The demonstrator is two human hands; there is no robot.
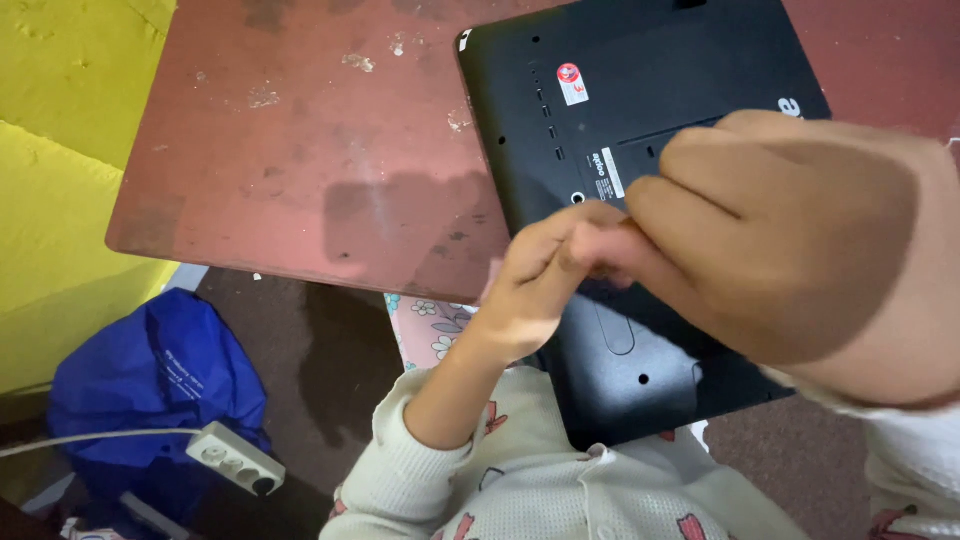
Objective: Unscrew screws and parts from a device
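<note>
A black laptop [640,110] lies upside down on a worn reddish table [300,170], its near corner hanging over the table's front edge above my lap. My left hand [530,280] is raised over the laptop's underside with its fingers curled shut. My right hand [790,230] is close to the camera, and its fingertips meet the left hand's fingertips above the middle of the laptop. Something tiny may be pinched between them, but it is hidden. Both hands cover part of the laptop's bottom panel.
A yellow wall [60,150] stands to the left. On the dark floor lie a blue bag [150,380] and a white power strip [235,458] with its cable. My lap, in white patterned clothing [540,480], is below the table edge.
</note>
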